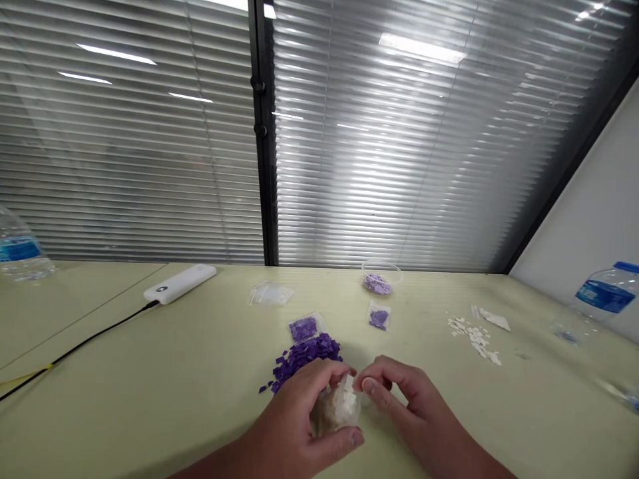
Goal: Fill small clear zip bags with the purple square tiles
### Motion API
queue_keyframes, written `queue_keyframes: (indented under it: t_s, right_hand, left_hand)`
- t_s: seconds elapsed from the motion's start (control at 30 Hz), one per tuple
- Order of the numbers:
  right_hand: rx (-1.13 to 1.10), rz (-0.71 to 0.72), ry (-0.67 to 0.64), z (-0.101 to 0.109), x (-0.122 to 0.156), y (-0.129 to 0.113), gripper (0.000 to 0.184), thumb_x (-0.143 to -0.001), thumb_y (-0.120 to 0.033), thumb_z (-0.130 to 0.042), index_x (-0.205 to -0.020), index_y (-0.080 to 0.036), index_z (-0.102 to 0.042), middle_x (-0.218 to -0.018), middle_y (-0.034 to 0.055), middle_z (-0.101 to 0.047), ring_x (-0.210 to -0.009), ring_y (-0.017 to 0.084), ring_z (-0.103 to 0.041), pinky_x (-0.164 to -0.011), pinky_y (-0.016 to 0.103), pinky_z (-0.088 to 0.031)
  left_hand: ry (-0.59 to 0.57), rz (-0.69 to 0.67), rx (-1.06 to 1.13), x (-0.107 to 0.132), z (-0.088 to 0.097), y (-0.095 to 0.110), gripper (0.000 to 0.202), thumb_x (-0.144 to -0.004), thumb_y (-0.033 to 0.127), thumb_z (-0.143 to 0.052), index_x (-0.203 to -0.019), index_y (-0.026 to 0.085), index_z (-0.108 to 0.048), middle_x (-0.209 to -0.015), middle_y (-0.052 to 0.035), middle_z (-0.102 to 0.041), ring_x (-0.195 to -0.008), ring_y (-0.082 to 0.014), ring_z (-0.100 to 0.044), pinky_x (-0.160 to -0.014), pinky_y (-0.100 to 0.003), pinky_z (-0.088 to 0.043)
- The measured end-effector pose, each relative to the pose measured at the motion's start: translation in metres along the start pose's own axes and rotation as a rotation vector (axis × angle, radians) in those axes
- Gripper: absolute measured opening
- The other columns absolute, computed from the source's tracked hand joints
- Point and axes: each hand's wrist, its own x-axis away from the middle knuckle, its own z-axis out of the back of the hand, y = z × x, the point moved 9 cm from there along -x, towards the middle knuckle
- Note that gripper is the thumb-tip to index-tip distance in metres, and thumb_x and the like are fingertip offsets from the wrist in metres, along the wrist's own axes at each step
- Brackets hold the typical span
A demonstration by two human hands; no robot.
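My left hand (304, 416) is wrapped round a small clear plastic container of white flakes (344, 406), tilted towards me; whether it is a cup or a bag I cannot tell. Just right of its mouth is my right hand (399, 392), thumb and fingers pinched together; what they hold, if anything, is too small to see. A heap of dark purple flakes (304, 356) lies on the table behind my left hand, which hides part of it. Behind the heap lies a small clear bag of purple flakes (303, 328).
A second small bag (378, 318), a clear cup (380, 276) with lilac flakes and flat clear bags (271, 293) lie farther back. Loose white flakes (476, 338) are at right. A white power bank (180, 283) with a black cable is left; water bottles (602, 299) stand at both sides.
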Motion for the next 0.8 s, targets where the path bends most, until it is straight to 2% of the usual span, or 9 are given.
queue_keyframes:
  t_s: [0.1,0.23,0.33,0.47,0.67,0.8]
  right_hand:
    - [0.102,0.081,-0.001,-0.004,0.002,-0.004,0.028,-0.105,-0.041,-0.057,-0.092,-0.021,-0.072,-0.084,0.0018,-0.066,-0.081,0.018,-0.06,-0.075,0.029,-0.046]
    - [0.35,0.295,0.053,-0.004,0.006,-0.02,0.015,-0.103,-0.025,-0.057,-0.097,-0.022,-0.071,-0.085,0.0019,-0.068,-0.083,0.019,-0.062,-0.081,0.033,-0.044]
    - [0.457,0.39,0.083,-0.001,0.007,-0.03,0.018,-0.104,-0.019,-0.054,-0.106,-0.025,-0.07,-0.087,0.0011,-0.072,-0.082,0.019,-0.063,-0.082,0.035,-0.043]
    - [0.479,0.441,0.069,0.0,0.007,-0.039,0.018,-0.104,-0.017,-0.054,-0.103,-0.025,-0.07,-0.084,0.001,-0.073,-0.08,0.019,-0.064,-0.078,0.034,-0.043]
    - [0.473,0.447,0.045,-0.003,0.006,-0.037,0.015,-0.1,-0.017,-0.058,-0.089,-0.023,-0.067,-0.08,0.0006,-0.071,-0.077,0.018,-0.064,-0.076,0.033,-0.045]
    - [0.48,0.444,0.063,-0.003,0.007,-0.034,0.01,-0.098,-0.017,-0.06,-0.095,-0.024,-0.067,-0.084,0.0012,-0.075,-0.08,0.019,-0.067,-0.077,0.032,-0.047]
  left_hand:
    - [0.006,-0.008,0.0,0.0,0.0,0.002,0.045,-0.079,0.024,-0.08,-0.121,0.028,-0.065,-0.115,-0.0007,-0.07,-0.106,-0.0235,-0.066,-0.093,-0.029,-0.052]
    - [-0.008,-0.016,0.008,0.0,0.0,0.004,0.044,-0.078,0.022,-0.08,-0.12,0.027,-0.066,-0.111,-0.0004,-0.071,-0.101,-0.0224,-0.067,-0.089,-0.027,-0.053]
    - [0.009,-0.01,-0.009,0.0,0.002,0.003,0.047,-0.078,0.024,-0.081,-0.122,0.028,-0.066,-0.112,-0.0004,-0.072,-0.1,-0.0226,-0.067,-0.088,-0.027,-0.053]
    - [0.009,-0.007,-0.029,0.0,0.002,-0.001,0.049,-0.077,0.026,-0.081,-0.123,0.028,-0.066,-0.115,-0.0012,-0.073,-0.103,-0.0243,-0.068,-0.09,-0.028,-0.055]
    - [-0.004,-0.03,-0.03,-0.001,0.0,-0.005,0.052,-0.077,0.029,-0.082,-0.125,0.029,-0.064,-0.117,-0.0034,-0.073,-0.104,-0.0266,-0.069,-0.092,-0.031,-0.055]
    - [-0.009,-0.044,-0.015,-0.001,-0.001,-0.005,0.049,-0.077,0.028,-0.081,-0.123,0.027,-0.064,-0.111,-0.0034,-0.073,-0.098,-0.0251,-0.069,-0.086,-0.029,-0.056]
